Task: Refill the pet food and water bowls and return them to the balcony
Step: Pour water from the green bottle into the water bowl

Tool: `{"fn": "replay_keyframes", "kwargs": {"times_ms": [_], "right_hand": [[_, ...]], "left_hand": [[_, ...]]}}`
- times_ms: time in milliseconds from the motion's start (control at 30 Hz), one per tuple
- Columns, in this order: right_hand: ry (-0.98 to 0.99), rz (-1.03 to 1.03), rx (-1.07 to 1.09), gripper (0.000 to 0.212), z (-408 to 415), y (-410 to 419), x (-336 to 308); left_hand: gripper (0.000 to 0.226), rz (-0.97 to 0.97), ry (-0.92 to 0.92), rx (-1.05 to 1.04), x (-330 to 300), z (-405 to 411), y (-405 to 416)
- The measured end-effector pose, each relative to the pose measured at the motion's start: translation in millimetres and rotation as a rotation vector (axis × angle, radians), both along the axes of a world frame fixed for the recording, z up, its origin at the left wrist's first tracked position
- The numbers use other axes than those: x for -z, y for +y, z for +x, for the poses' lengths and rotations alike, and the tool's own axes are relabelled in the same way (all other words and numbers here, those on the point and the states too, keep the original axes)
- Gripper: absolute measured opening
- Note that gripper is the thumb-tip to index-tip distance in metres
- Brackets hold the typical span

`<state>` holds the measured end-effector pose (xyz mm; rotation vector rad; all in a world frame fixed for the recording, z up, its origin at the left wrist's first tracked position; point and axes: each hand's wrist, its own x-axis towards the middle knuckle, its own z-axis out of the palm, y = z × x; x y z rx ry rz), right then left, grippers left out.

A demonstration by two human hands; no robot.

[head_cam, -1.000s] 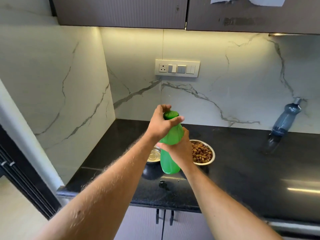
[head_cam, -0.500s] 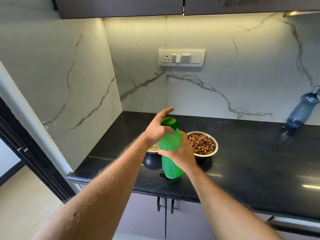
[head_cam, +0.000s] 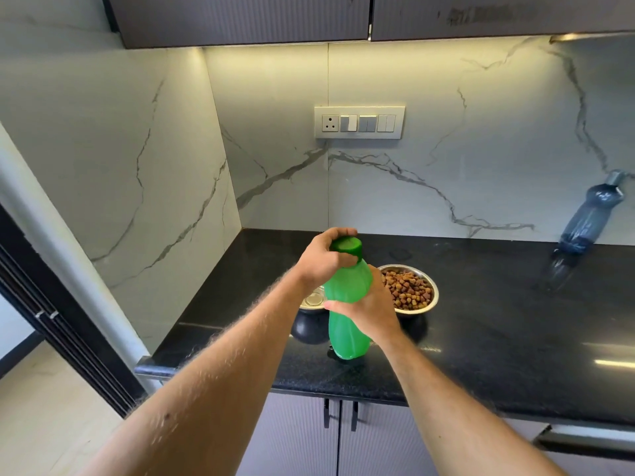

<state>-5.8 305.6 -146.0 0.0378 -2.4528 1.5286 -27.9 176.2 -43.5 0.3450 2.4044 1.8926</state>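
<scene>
A green plastic bottle (head_cam: 347,304) stands upright above the black countertop (head_cam: 481,338). My right hand (head_cam: 372,309) grips its body from the right. My left hand (head_cam: 324,257) curls round its green cap (head_cam: 347,245) at the top. Behind the bottle to the right sits a steel bowl (head_cam: 433,298) full of brown kibble. A second steel bowl (head_cam: 314,300) on a dark base shows to the left, mostly hidden by my left wrist and the bottle; its contents cannot be made out.
A grey-blue bottle (head_cam: 587,218) leans against the marble backsplash at the far right. A socket and switch plate (head_cam: 359,122) is on the wall. Cabinet doors (head_cam: 340,438) lie below the counter edge; a dark door frame (head_cam: 51,321) stands at the left.
My left hand, whose fingers were lifted off the cap half a second ago, now grips it again. The bottle stays in my right hand; the view has shifted slightly.
</scene>
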Motion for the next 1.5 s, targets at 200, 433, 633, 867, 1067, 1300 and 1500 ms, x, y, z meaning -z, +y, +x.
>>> {"fn": "replay_keyframes", "kwargs": {"times_ms": [200,433,633,867,1067,1300,1500], "right_hand": [[-0.020,-0.010,-0.009,0.098,3,-1,10],[-0.028,-0.074,0.014,0.095,6,-2,21],[-0.053,-0.021,-0.041,0.103,-2,-5,15],[-0.069,-0.006,-0.034,0.105,0,-1,21],[-0.082,-0.040,0.003,0.103,2,1,24],[-0.099,-0.033,0.000,0.104,1,3,26],[-0.094,0.008,-0.010,0.102,0,2,22]], "left_hand": [[0.072,-0.174,0.103,-0.034,16,-4,3],[0.061,0.069,-0.059,0.076,21,-4,-7],[0.072,-0.044,0.014,0.137,19,-11,-8],[0.069,0.037,0.015,0.018,25,-14,-1],[0.070,0.089,-0.043,0.216,21,-18,-6],[0.089,0.091,-0.019,0.123,24,-20,-5],[0.056,0.081,-0.073,0.129,23,-17,-13]]}}
